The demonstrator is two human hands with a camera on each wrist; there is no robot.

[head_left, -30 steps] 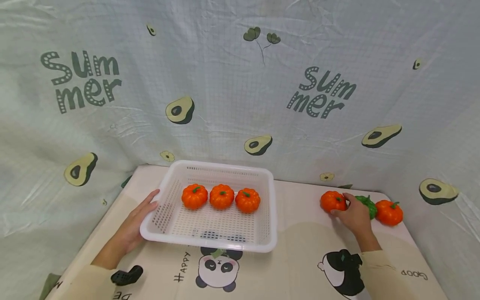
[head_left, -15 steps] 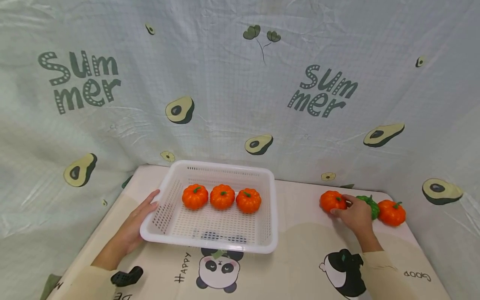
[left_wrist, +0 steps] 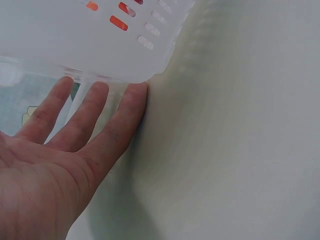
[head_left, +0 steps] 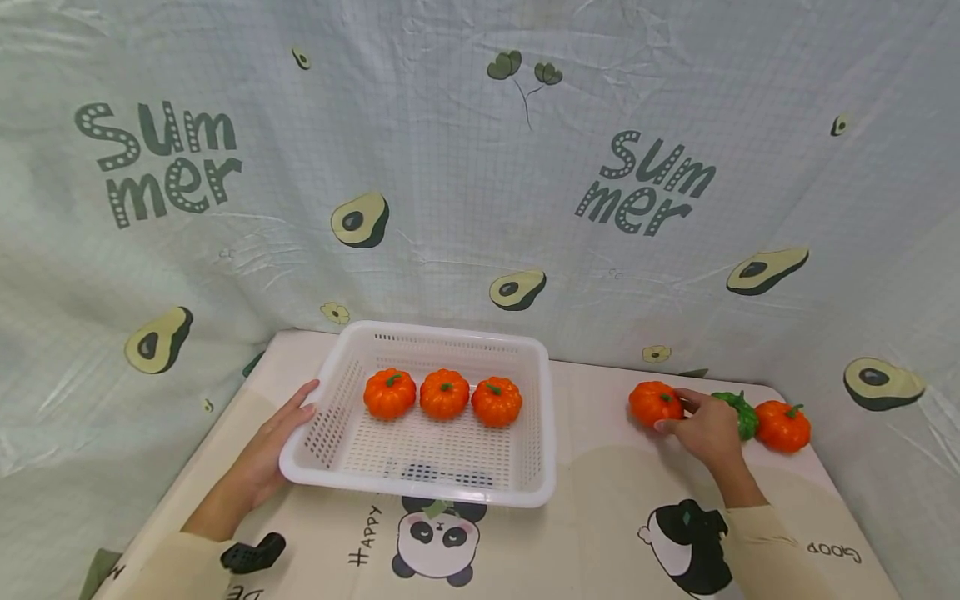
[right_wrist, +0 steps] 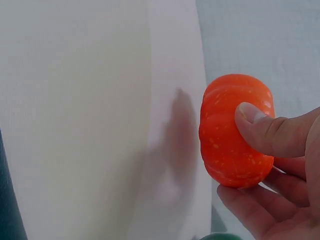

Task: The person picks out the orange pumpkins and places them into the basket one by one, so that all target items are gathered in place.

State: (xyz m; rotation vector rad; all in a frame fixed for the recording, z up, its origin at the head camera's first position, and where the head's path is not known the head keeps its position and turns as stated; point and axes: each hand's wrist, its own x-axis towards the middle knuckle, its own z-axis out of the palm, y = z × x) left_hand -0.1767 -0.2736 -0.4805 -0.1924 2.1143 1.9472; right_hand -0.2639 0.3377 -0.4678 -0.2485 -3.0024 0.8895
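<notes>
On the right of the head view, my right hand (head_left: 708, 427) grips a small orange pumpkin (head_left: 656, 405) with a green stem. The right wrist view shows the thumb across that pumpkin (right_wrist: 235, 132) and the fingers round its far side. A white plastic basket (head_left: 420, 492) stands left of centre, with three orange pumpkins (head_left: 445, 394) in a row inside. Straight fingers of my left hand (head_left: 266, 446) touch the basket's left side; in the left wrist view the fingertips of this hand (left_wrist: 70, 155) meet the basket's wall (left_wrist: 90, 45).
Just right of my right hand lie a green pumpkin-like vegetable (head_left: 741, 414), partly hidden, and another orange pumpkin (head_left: 783, 426). A printed cloth (head_left: 592, 517) covers the table. Behind it hangs a curtain (head_left: 450, 167) with avocado prints.
The orange pumpkin in my right hand has shifted slightly left, away from the green one. My left hand and the basket stay in place.
</notes>
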